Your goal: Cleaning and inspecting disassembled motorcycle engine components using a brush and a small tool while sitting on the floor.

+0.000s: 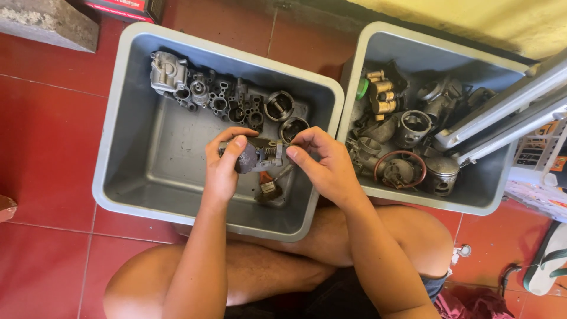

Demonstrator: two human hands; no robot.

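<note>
Risk: the small dark grimy metal part with a coiled spring [258,156] sits pinched between both hands above the grey plastic tub [118,118]; greasy surfaces could let it slip, and the spring may pop loose among the loose pieces below. Left hand [227,165] fingers clamped around its rounded body; right hand [322,162] fingers closed on the spring end. The part looks oily, blackened, compact. Second grey tub of metal engine parts [378,41] just beside
</note>
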